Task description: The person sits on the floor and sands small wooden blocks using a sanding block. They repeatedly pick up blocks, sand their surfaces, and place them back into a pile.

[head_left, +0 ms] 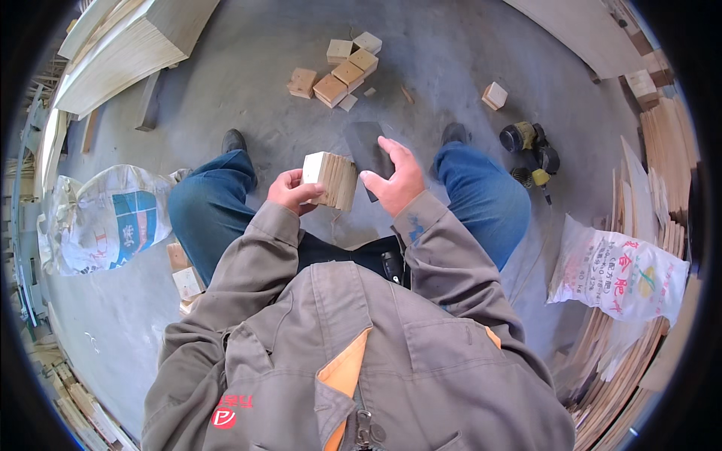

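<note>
Block of layered wood [336,182] is held up between the two knees of the person, and the left hand [295,192] grasps it from its left side, with thumb on the near part. The right hand [398,180] grasps a dark flat slab [364,149], thumb lying over it and fingers at its right edge. Slab is just to the right of the block; from where I stand, I cannot tell if the two are touching.

For working well here, I think the left hand should keep the block steady and not let it turn, because its layered side looks uneven at the lower edge. The slab seems better kept flat against that side, with even pressure, and not tilted onto one corner. I would also keep the left fingertips behind the block's face, so that the slab cannot pinch them. Both forearms could rest close to the thighs, for calmer movement.

On the floor, farther away, lies a group of wood blocks [348,73]; to the right, a power tool [535,148] is well apart from the hands.
</note>
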`<state>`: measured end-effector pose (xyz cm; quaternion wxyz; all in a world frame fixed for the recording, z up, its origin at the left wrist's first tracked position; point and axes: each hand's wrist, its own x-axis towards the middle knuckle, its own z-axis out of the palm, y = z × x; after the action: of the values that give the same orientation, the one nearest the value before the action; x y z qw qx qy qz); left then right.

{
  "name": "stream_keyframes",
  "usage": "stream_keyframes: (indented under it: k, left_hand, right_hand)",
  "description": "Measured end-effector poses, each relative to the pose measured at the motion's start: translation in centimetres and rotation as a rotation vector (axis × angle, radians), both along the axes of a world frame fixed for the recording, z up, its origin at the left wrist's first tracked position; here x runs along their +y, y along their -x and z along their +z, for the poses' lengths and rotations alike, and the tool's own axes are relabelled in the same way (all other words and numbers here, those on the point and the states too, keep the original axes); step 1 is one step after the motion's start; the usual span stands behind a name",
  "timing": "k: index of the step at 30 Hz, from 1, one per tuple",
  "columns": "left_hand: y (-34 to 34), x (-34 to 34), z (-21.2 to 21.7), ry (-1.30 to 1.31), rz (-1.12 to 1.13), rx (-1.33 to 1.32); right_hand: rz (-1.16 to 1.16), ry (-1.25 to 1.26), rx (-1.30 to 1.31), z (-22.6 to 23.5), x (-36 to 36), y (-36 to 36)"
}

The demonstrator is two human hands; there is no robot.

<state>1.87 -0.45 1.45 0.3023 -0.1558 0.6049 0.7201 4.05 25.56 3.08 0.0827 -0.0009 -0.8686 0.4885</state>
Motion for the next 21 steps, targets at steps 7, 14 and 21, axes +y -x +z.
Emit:
stream_keyframes:
  k: [7,14,21]
  left_hand:
    - [0.5,-0.6,-1.9,0.041,-0.004,-0.010]
    - [0.9,-0.4,-2.6,0.059,0.028,-0.005]
    - [1.6,0.1,-2.4,0.059,0.148,-0.050]
  right_hand:
    - [0.035,-0.187,0.070,-0.9,-0.6,-1.0]
    - [0.019,-0.184,0.059,-2.1,-1.0,-0.7]
    - [0.062,-0.224,0.103,-2.0,-1.5,0.3]
